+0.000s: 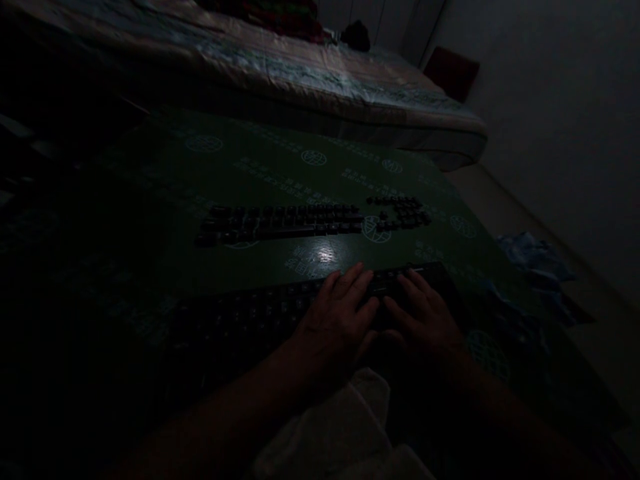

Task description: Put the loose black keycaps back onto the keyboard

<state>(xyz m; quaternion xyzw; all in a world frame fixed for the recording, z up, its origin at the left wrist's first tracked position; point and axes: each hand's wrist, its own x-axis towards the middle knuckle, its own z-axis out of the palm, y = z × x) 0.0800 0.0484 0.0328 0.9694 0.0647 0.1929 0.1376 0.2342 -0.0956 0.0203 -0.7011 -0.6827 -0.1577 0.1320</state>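
Head view: The left hand [340, 313], bare, lies palm down over the right-hand portion of a long black rectangular keyboard [257, 313], its fingers extended toward the far edge. The right hand [425, 313], also bare, rests beside it, near the keyboard's right end, with fingers bent slightly and somewhat apart. The two thumbs point toward each other. The grip of each hand cannot be determined: shadow hides whether any part is pinched beneath the fingers.

The keyboard is positioned on a dark green tabletop [270, 177] printed with pale globe emblems and lettering, at the side nearest the person. Beyond it, separate black keycaps [285, 233] lie in rows, arranged as a wide group on the left and a smaller group on the right.

A pale cloth [340, 427] shows between the forearms. A bed with a patterned cover [300, 73] stands behind the tabletop. Lighting is very low.
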